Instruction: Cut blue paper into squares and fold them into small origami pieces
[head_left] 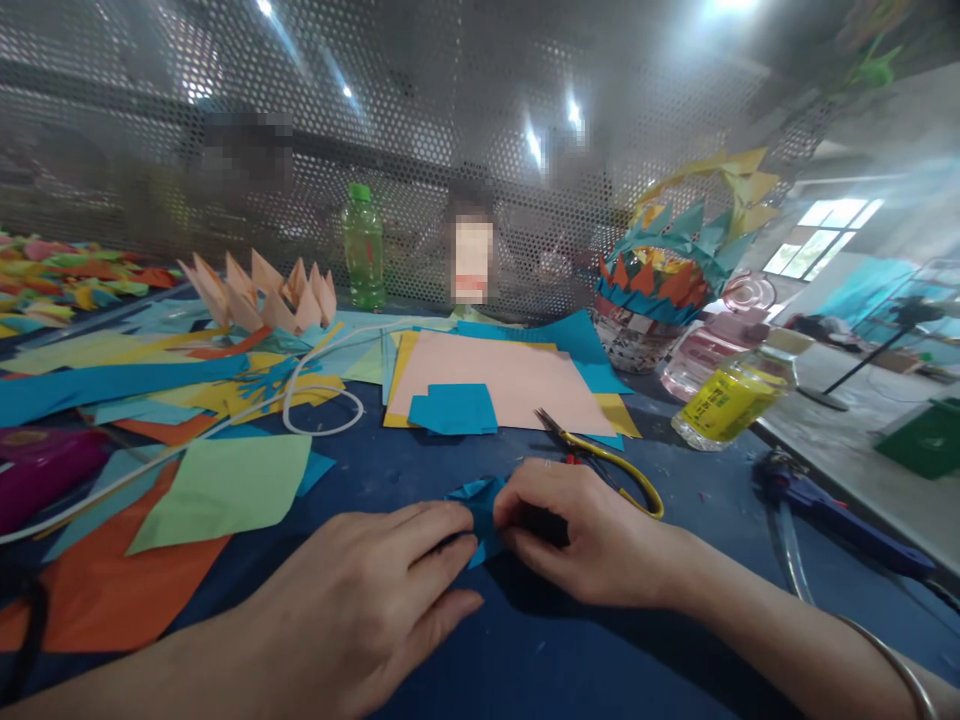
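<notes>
A small folded piece of blue paper [486, 512] is between my two hands, low in the middle of the view. My left hand [382, 590] presses its fingertips on the paper's left side. From the right, my right hand [581, 530] pinches the paper between thumb and fingers. Yellow-handled scissors [615, 465] lie open just beyond my right hand. Farther back, a small stack of blue paper pieces [454, 409] rests on a pink sheet [510, 365], with yellow and blue sheets under it.
Coloured paper scraps [225, 490], a white cable [322, 432] and a purple object [45, 475] lie at left. Behind stand a folded pink paper ring [262, 295], a green bottle [364, 250] and a paper basket [652, 290]. A yellow-labelled bottle [731, 400] and glue gun [847, 520] lie right.
</notes>
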